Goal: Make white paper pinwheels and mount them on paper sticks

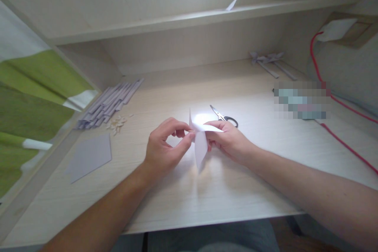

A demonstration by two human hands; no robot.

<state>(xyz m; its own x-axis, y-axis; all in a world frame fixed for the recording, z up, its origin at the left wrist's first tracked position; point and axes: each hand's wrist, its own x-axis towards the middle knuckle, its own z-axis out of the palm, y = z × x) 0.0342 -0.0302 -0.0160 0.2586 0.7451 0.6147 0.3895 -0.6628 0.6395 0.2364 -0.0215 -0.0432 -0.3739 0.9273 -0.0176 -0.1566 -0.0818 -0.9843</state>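
Note:
A white paper pinwheel (201, 147) with curved, pointed blades is held between my hands above the desk. My right hand (228, 139) is closed round its right side, and some of the fingers are hidden behind the paper. At the pinwheel's centre, the thumb and forefinger of my left hand (167, 141) pinch what looks like a small thin pale stick, mostly covered by the fingertips. Just beyond my right hand, scissors (226, 118) with black handles lie on the desk with their points facing away to the left.
Rolled paper tubes (113, 100) are piled at left, beside small pale bits (117, 124) and flat paper sheets (90, 157). Finished pinwheels on sticks (267, 60) lie back right. A blurred-out object (301, 102) and a red cable (348, 149) are at right. A shelf (177, 21) overhangs the back.

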